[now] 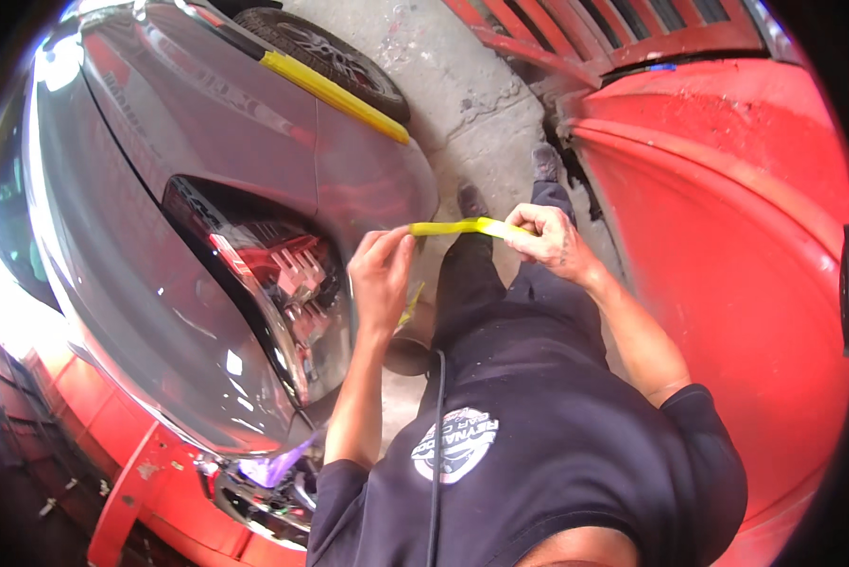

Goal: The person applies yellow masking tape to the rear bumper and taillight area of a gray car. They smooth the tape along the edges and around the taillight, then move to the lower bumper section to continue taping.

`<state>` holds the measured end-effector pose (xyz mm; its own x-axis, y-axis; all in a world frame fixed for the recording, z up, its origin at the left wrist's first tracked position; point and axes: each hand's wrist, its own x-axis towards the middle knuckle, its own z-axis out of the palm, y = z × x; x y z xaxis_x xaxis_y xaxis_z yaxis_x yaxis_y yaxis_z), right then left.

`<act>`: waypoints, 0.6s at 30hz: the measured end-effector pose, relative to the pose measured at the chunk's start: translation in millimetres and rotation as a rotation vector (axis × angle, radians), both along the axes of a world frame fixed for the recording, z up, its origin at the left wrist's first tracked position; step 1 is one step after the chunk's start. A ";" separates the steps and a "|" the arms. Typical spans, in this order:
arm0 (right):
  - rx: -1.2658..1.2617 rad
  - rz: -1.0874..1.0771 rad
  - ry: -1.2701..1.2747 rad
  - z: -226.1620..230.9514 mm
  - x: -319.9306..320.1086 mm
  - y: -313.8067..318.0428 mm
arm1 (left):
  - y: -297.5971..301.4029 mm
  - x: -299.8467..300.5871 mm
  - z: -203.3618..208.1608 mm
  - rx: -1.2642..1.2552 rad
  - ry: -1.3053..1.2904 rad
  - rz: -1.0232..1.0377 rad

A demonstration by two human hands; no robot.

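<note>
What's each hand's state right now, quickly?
Left hand: closed, fingertips holding one end of the yellow strip.
Right hand: closed, holding the strip's other end.

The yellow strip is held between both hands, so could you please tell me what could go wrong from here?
The strip bends between the left hand and right hand, so it might crease or fold onto itself. The dark cord running down the shirt could perhaps snag if the person leans toward the car.
</note>
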<state>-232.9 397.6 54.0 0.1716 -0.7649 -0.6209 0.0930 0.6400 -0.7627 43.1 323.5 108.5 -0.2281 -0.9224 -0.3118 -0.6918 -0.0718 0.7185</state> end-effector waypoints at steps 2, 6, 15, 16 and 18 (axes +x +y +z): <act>-0.035 0.120 0.214 -32.3 -19.8 -0.9 | 34.4 16.0 -59.9 0.093 -0.053 0.130; -0.049 0.494 0.579 -116.6 -60.2 7.9 | 123.1 12.0 -110.6 0.414 -0.106 0.017; -0.086 1.256 0.775 -195.7 -82.1 7.9 | 237.5 -8.9 -190.7 0.409 0.070 0.233; -0.136 1.344 0.748 -193.6 -75.3 -11.9 | 248.9 -6.2 -208.3 0.389 0.101 0.287; -0.206 1.515 0.691 -172.7 -53.2 -44.4 | 258.0 -7.4 -229.1 0.380 0.181 0.353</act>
